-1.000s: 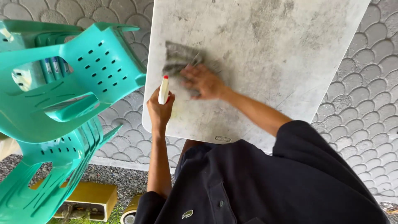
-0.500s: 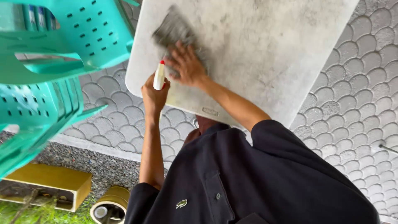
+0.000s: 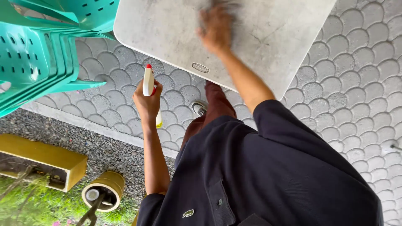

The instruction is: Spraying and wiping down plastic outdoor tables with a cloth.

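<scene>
Fingers of left hand clenched round one white spray bottle — right hand blurred on the surface, grip unreadable; several stacked teal chairs.

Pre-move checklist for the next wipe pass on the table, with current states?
1. Spray bottle gripped in left hand, upright, red nozzle up: ok.
2. Bottle held off the grey tabletop, out of the wipe path: ok.
3. Right hand over the tabletop: ok.
4. Cloth under right hand: cannot tell, motion blur.
5. Stacked teal chairs apart from the table edge: ok.
6. Tabletop clean: not ok, dark marks remain.
</scene>
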